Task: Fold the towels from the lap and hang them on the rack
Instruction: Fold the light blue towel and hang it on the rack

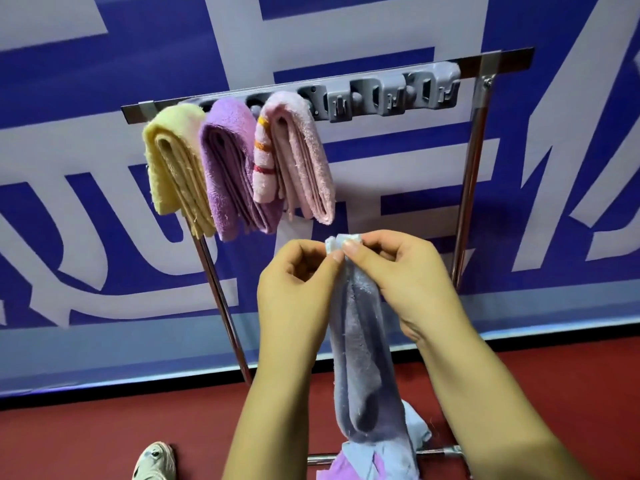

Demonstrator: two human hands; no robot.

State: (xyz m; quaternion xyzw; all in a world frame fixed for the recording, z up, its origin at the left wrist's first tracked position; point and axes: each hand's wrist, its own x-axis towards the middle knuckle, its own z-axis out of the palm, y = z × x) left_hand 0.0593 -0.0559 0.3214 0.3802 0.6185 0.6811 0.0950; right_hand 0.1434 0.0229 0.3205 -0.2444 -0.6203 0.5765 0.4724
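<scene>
Left hand (298, 271) and right hand (398, 268) raised together, forearms extended, fingertips pinching blue towel (360, 358) top.

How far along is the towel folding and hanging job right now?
Done: a yellow towel, a purple towel and a pink towel hang folded on the rack. In hand: the left hand and right hand pinch a blue towel by its top edge. Left: hanging it, plus more cloth bunched below.

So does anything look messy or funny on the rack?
A little. The three towels on the rack hang crowded at its left end, touching. The pink towel has a striped flap sticking out beside its fold, and loose threads dangle below it. The yellow towel and purple towel look tidy.
</scene>
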